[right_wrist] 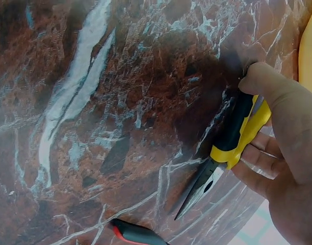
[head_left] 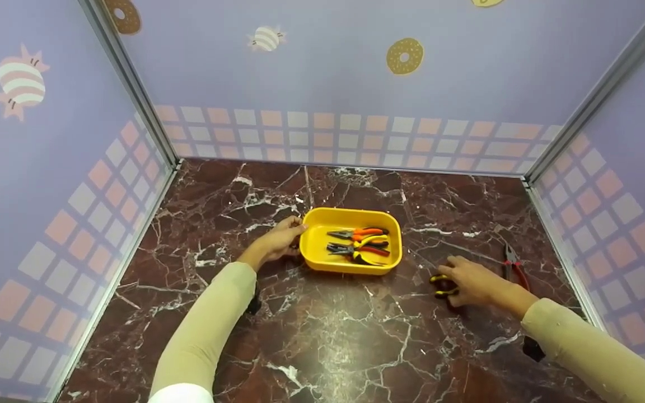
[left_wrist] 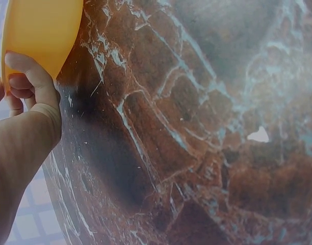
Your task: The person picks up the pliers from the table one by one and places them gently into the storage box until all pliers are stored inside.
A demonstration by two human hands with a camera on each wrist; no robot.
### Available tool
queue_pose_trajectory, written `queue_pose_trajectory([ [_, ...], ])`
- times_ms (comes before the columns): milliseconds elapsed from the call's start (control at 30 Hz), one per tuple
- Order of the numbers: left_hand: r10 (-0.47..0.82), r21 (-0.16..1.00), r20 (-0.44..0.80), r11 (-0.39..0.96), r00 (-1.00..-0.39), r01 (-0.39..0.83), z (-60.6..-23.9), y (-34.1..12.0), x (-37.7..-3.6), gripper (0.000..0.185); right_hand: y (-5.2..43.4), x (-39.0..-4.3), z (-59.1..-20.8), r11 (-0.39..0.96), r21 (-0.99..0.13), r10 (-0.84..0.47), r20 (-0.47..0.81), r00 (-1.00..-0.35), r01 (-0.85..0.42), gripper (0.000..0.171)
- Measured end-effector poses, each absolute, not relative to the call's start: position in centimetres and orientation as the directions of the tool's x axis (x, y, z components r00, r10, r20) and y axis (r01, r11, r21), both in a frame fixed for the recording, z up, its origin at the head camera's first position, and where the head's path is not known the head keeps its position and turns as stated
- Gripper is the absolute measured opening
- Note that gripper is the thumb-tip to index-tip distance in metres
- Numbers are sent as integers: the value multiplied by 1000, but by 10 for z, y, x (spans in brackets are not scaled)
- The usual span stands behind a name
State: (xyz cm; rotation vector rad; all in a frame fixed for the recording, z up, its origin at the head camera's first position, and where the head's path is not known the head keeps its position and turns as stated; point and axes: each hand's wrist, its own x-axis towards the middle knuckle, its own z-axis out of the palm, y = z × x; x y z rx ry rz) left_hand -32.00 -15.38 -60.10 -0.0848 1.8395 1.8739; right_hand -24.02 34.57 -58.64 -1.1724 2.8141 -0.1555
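Arm extended, the left hand (head_left: 279, 239) pinches the yellow tray (head_left: 350, 268) by its rim. The right hand (head_left: 472, 281), angled inward, grips yellow-black pliers (right_wrist: 225, 154).

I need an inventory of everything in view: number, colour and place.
Table: one, maroon, white-veined, below
Walls: three, lavender, patterned, around table
Corner strips: two, grey, between walls
Box: one, yellow, middle of table
Boxed pliers: at least three, orange, yellow, red, black, inside box
Held pliers: one, black-yellow, right of box
Loose pliers: one, black-red, table's right
Sleeves: two, cream, on forearms
Wrist devices: two, black, at sleeves
Left hand: one, bare, gripping box
Right hand: one, bare, gripping held pliers
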Motion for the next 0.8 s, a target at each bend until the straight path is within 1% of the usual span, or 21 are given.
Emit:
queue_pose_trajectory([
  [233,308,918,-388,38,-869,-396,-601,-153,-320,20,333,-248,-578,690,-100,-721,-14,-693,-716,61],
  [433,304,916,-393,41,-868,-400,-601,-152,-320,17,324,-259,-564,688,-123,-720,14,-694,-716,53],
  [633,298,923,-376,34,-877,-384,-599,-152,-324,18,314,-270,-550,662,-113,-735,93,-671,-741,51],
  [800,299,913,-398,38,-868,-406,-601,-152,-322,17,303,-275,-542,650,-115,-745,95,-660,-751,47],
])
